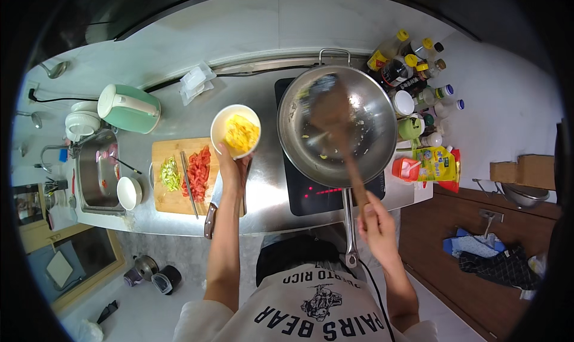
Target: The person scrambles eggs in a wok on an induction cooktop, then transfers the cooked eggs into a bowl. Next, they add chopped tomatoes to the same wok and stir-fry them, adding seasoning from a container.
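My left hand (234, 165) holds a white bowl (216, 123) of scrambled egg (241, 133) above the counter, just left of the cooktop. In my right hand (377, 225) is the handle of a wooden spatula (353, 174). Its blurred blade hangs over or in a steel wok (293, 153), so I cannot tell whether it touches the metal. A few small yellow bits and some oil lie in the wok, which rests on a black induction cooktop (296, 203) with red lights. Chopped tomato (197, 171) and sliced green vegetable (170, 174) lie on a wooden cutting board (163, 147).
Chopsticks (187, 185) and a knife (210, 221) lie on the board. An empty white bowl (129, 193) stands by the sink (101, 203), below a green kettle (134, 113). Several seasoning bottles (399, 70) crowd the right wall near a red salt box (405, 168). The wok's handle (350, 225) points towards me.
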The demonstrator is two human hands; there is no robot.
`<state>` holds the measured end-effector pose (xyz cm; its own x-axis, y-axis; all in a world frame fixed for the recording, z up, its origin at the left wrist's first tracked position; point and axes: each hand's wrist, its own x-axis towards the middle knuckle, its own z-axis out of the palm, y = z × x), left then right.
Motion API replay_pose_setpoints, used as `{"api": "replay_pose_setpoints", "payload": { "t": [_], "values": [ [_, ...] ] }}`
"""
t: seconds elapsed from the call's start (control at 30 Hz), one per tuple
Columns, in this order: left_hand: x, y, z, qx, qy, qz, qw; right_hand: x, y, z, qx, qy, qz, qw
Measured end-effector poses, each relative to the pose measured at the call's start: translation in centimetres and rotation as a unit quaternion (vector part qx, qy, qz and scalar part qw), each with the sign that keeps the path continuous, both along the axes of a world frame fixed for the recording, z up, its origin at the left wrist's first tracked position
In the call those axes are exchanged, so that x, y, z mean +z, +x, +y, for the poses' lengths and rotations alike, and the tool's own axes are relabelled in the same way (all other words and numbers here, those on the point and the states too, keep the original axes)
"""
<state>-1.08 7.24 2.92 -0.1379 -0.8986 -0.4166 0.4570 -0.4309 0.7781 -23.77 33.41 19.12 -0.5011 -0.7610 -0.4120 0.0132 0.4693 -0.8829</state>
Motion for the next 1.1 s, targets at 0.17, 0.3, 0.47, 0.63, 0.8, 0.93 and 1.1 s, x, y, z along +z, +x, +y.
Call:
{"api": "replay_pose_setpoints", "payload": {
  "t": [0.17,0.3,0.47,0.63,0.8,0.93,1.1],
  "values": [
    [-3.4,-1.4,-7.0,0.008,-0.007,-0.068,0.998,0.3,-3.3,0.9,0.008,0.052,0.209,0.976],
    [-4.7,-2.1,-8.8,-0.027,-0.003,-0.099,0.995,0.1,-3.2,0.1,0.063,0.095,0.238,0.964],
    [-3.0,-1.5,-4.7,-0.090,-0.037,-0.143,0.985,-1.3,-1.8,-0.9,0.111,0.106,0.262,0.953],
    [1.0,-0.8,1.2,-0.112,-0.029,-0.195,0.974,-1.7,-0.5,0.9,0.107,0.103,0.174,0.973],
    [2.1,-0.6,4.5,-0.108,-0.043,-0.192,0.974,2.0,-0.3,0.6,0.117,0.127,0.040,0.984],
    [2.4,-0.1,5.5,-0.086,-0.012,-0.159,0.983,1.9,1.7,-0.1,0.207,0.007,0.287,0.935],
    [3.2,0.2,5.2,-0.054,0.017,-0.114,0.992,1.7,1.6,-0.4,0.179,0.001,0.247,0.952]
  ]
}}
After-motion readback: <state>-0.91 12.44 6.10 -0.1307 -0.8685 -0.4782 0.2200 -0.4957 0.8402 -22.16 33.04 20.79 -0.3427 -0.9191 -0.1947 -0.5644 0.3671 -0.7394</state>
